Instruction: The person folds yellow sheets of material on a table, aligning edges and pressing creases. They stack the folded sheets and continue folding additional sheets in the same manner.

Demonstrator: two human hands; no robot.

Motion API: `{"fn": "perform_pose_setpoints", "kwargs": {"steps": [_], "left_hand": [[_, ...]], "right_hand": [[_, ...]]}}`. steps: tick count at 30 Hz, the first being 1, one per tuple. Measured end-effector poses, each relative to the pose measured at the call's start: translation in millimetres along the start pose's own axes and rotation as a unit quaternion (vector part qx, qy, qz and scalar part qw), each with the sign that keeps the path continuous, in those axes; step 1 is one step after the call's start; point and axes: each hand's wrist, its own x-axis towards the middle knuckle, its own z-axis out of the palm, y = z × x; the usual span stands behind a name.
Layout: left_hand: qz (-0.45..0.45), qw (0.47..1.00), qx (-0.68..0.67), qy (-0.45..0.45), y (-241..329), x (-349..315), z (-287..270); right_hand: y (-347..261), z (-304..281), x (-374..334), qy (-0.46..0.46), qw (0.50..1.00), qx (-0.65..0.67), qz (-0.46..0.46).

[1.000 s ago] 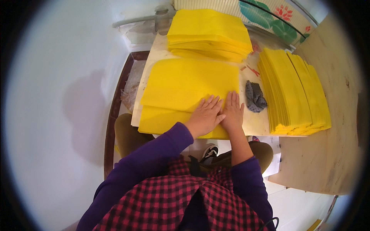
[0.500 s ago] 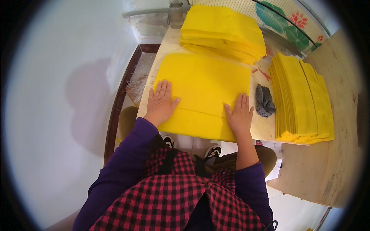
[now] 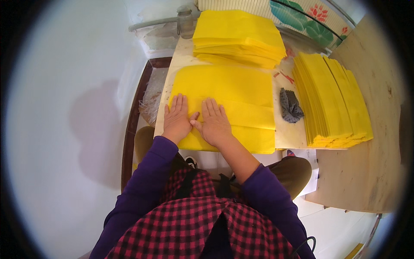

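Observation:
A flat yellow fabric sheet [image 3: 246,88] lies in front of me on the wooden table, with a fold line running across its near part. My left hand [image 3: 176,120] presses flat on its left side, fingers stretched out. Close beside it, near the middle of the sheet, my right hand [image 3: 214,123] also rests flat with fingers extended. The two thumbs nearly meet. Whether there are more layers under the sheet I cannot tell.
Behind the sheet is a stack of folded yellow fabric [image 3: 237,32]. More yellow pieces [image 3: 332,103] stand bundled at the right. A grey crumpled cloth [image 3: 291,105] and red strips [image 3: 286,77] lie between. A glass jar [image 3: 185,22] stands at the back left, and a wooden board [image 3: 366,82] rises at the right.
My right hand has slid left across the sheet from its right edge to beside my left hand. The left hand stays at the sheet's left side. The view has shifted slightly.

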Motion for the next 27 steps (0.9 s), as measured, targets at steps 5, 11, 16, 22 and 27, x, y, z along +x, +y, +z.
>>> {"fn": "perform_pose_setpoints", "kwargs": {"steps": [5,11,16,22,27], "left_hand": [[0.001,1.000,0.010,0.003,-1,-2,1],[0.000,1.000,0.008,0.007,-1,-1,2],[-0.022,0.999,-0.024,0.000,-12,0,4],[-0.115,0.992,-0.012,-0.049,-48,-5,-16],[-0.028,0.998,0.007,0.049,-29,-9,-34]], "right_hand": [[38,-2,-20,0.016,0.998,-0.040,0.055],[106,-15,-60,0.021,0.983,-0.097,0.155],[122,-15,-72,0.046,0.977,-0.093,0.186],[119,-17,-72,0.052,0.976,-0.094,0.189],[119,-17,-73,0.065,0.976,-0.090,0.189]]}}
